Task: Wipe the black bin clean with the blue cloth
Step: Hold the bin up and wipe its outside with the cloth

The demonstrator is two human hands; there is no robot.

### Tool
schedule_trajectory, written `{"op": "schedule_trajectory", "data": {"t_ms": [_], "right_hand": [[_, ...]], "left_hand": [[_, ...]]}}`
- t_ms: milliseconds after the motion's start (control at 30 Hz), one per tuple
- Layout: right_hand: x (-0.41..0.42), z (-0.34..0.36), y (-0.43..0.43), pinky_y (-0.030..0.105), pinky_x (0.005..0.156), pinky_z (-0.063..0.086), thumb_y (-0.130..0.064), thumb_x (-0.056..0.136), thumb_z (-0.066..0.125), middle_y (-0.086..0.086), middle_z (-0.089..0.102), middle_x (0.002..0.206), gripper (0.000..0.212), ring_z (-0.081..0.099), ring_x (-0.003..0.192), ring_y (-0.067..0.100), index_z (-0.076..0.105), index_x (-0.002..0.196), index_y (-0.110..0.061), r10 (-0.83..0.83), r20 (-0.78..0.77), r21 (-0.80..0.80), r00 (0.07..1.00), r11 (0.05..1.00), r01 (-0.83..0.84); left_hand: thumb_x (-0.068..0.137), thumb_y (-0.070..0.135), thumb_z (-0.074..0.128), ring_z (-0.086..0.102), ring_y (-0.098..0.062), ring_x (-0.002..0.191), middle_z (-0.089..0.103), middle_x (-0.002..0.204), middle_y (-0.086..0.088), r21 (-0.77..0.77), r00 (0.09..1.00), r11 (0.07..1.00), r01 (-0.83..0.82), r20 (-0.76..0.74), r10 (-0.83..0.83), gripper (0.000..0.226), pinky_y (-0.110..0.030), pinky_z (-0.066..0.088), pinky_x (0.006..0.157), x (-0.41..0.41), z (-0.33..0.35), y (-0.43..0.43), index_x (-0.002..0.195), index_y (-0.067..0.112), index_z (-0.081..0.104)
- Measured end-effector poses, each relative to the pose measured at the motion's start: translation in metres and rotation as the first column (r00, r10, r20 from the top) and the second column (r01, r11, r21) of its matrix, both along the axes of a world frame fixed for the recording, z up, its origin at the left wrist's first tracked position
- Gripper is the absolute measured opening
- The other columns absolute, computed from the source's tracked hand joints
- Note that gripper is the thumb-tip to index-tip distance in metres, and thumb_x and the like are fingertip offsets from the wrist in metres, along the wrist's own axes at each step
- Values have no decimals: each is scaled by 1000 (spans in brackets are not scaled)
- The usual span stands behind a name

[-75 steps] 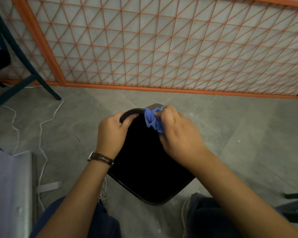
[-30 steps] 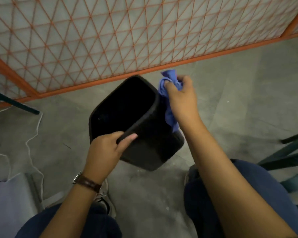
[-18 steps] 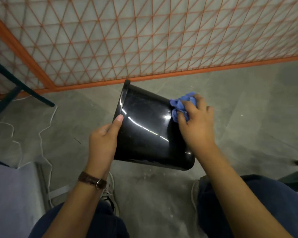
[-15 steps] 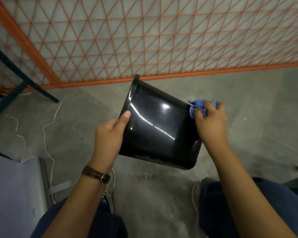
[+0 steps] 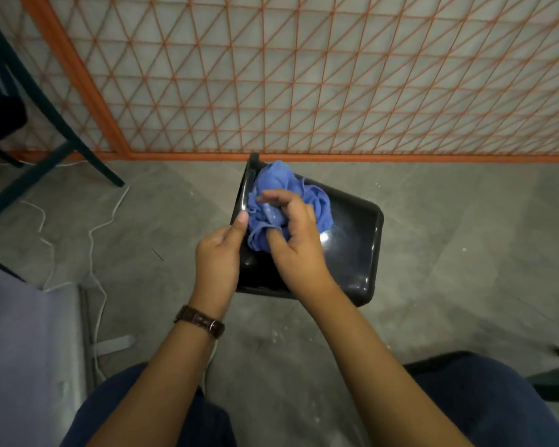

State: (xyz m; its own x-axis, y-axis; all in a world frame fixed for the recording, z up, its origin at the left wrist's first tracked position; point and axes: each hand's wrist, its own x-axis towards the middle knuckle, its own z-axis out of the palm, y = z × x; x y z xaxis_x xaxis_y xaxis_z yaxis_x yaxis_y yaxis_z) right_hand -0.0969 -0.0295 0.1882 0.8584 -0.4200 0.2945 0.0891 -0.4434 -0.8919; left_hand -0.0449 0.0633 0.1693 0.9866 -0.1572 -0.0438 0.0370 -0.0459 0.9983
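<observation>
The glossy black bin (image 5: pixel 352 250) is held off the floor, lying on its side with its rim to the left and its base to the right. My left hand (image 5: pixel 218 256) grips the bin at the rim, thumb up along the edge. My right hand (image 5: pixel 292 240) holds the bunched blue cloth (image 5: pixel 281 195) against the bin's upper side wall near the rim. The bin's opening is hidden from this angle.
An orange lattice screen (image 5: pixel 304 75) stands just behind the bin on the grey concrete floor (image 5: pixel 465 253). Dark chair legs (image 5: pixel 46 124) and a white cable (image 5: pixel 91 240) lie at the left. A grey seat edge (image 5: pixel 29 350) is at lower left, my knees below.
My right hand has moved the cloth from the bin's base end to the rim end of the side wall. The cloth now looks more spread out. My left hand stayed on the rim.
</observation>
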Motion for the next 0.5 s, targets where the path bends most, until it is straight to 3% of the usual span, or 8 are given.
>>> {"op": "schedule_trajectory", "data": {"t_ms": [100, 200, 267, 333, 433, 500], "right_hand": [[-8, -4, -12, 17, 99, 34, -9, 75, 58, -15, 48, 123, 57, 42, 117, 12, 46, 129, -22, 52, -40, -127, 998, 990, -57], [-18, -12, -37, 39, 108, 32, -25, 72, 60, 0, 40, 139, 56, 35, 127, 15, 50, 127, -20, -146, -1, -322, 989, 937, 138], [-19, -13, -47, 48, 114, 15, -39, 71, 59, 1, 27, 152, 47, 21, 136, 17, 59, 117, -29, -335, -10, -350, 942, 884, 311], [-12, -8, -51, 55, 112, -8, -38, 72, 66, 1, 6, 159, 40, -1, 145, 23, 61, 112, -36, -416, -82, -317, 905, 872, 372], [7, 2, -46, 53, 111, -17, -33, 79, 67, 5, 4, 159, 57, -8, 146, 26, 47, 132, -36, -364, -182, -312, 913, 902, 297], [14, 7, -34, 58, 115, -4, -26, 79, 64, 4, 20, 156, 70, 7, 145, 18, 34, 142, -29, -233, -117, -290, 966, 938, 191]], "left_hand": [[86, 41, 60, 43, -17, 62, 51, 63, -10, -19, 1000, 1000, -13, 11, 13, 58, -30, 37, 60, 3, 0, 6, 67, -13, 56], [69, 66, 61, 45, -20, 65, 50, 69, -10, -30, 1000, 999, 26, -17, -26, 70, -34, 39, 64, 5, -7, 7, 65, -4, 56], [65, 72, 61, 49, -20, 71, 52, 75, -8, -51, 995, 997, 58, -74, -62, 60, -35, 41, 69, 3, -7, 3, 73, 13, 58], [73, 63, 62, 53, -19, 75, 56, 78, -8, -91, 988, 993, 77, -126, -88, 48, -36, 45, 73, -1, -7, -5, 78, 16, 58], [81, 50, 61, 56, -20, 74, 60, 77, -11, -142, 987, 988, 67, -136, -86, 40, -35, 48, 73, -7, -8, -13, 79, 10, 63], [81, 51, 61, 51, -18, 72, 57, 76, -10, -134, 992, 989, 61, -100, -75, 43, -33, 43, 69, -7, -7, -13, 78, 9, 63]]}}
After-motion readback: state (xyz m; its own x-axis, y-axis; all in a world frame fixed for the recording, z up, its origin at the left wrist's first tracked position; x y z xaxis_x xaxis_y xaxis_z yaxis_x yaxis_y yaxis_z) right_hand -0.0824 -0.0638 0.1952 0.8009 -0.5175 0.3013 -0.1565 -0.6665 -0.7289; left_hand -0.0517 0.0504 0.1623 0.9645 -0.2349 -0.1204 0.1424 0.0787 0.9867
